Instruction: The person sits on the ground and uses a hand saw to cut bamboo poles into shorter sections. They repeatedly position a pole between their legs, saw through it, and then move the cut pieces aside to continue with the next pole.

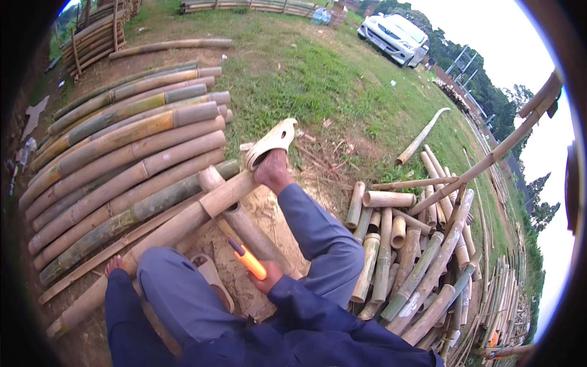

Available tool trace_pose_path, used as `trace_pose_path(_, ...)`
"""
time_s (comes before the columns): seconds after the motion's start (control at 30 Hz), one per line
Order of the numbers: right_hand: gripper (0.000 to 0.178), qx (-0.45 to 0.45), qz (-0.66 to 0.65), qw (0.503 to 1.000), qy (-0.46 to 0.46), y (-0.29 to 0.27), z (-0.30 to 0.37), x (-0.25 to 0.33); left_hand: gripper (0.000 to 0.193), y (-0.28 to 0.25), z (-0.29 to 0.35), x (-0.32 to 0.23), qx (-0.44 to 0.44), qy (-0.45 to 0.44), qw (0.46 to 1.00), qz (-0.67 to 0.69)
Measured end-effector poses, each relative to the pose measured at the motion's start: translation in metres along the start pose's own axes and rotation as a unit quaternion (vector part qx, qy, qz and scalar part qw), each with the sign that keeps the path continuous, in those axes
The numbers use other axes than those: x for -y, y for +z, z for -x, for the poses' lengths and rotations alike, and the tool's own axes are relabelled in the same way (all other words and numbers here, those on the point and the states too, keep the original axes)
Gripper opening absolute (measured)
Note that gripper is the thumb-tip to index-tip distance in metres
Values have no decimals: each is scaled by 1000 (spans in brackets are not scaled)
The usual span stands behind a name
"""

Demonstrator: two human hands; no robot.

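A long tan bamboo pole [166, 234] slants across in front of me, lying over a shorter bamboo piece [262, 241]. At its lower left part, my left hand [114, 265] grips the pole, its fingers only partly visible. My right hand [269, 279] is closed round the grip of an orange-handled tool [249, 263] with a dark end; its blade, if any, cannot be made out. The tool is held just right of the pole, apart from it. My foot in a cream clog [272, 142] presses on the pole's far end. My other clog [213, 282] stands on the ground.
Bamboo poles [131, 144] lie side by side at the left. A heap of cut bamboo pieces [406, 257] fills the right, beneath a slanting wooden pole [489, 160]. Pale sawdust [269, 208] covers the ground ahead. A silver car [394, 38] stands on the grass far off.
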State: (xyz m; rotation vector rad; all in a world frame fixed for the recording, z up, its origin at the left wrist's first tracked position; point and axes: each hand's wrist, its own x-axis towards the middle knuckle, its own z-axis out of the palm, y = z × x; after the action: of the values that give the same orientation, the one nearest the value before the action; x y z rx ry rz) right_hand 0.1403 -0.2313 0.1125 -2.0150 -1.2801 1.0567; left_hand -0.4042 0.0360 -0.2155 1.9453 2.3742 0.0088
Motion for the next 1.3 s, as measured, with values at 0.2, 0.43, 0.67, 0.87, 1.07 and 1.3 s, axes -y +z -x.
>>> trace_pose_path(0.2,18,-37,-28,997,-56,-15,68,-53,46,11,5,12,-57,25,996,-58)
trace_pose_path(0.43,20,-67,-38,991,-111,38,-18,-74,50,-29,9,-6,3,31,998,-61)
trace_pose_path(0.67,14,-61,-79,989,-110,5,44,-59,48,-35,24,-17,-53,26,997,-40)
trace_pose_path(0.87,15,-39,-62,994,-80,51,-21,-91,42,-31,18,-4,-45,40,997,-57)
trace_pose_path(1.07,19,-25,-54,998,-3,-10,59,-50,44,-4,-13,8,78,18,974,-211)
trace_pose_path(1.3,19,-54,-37,993,-101,37,-33,-74,56,-18,-1,-2,3,-37,996,-83)
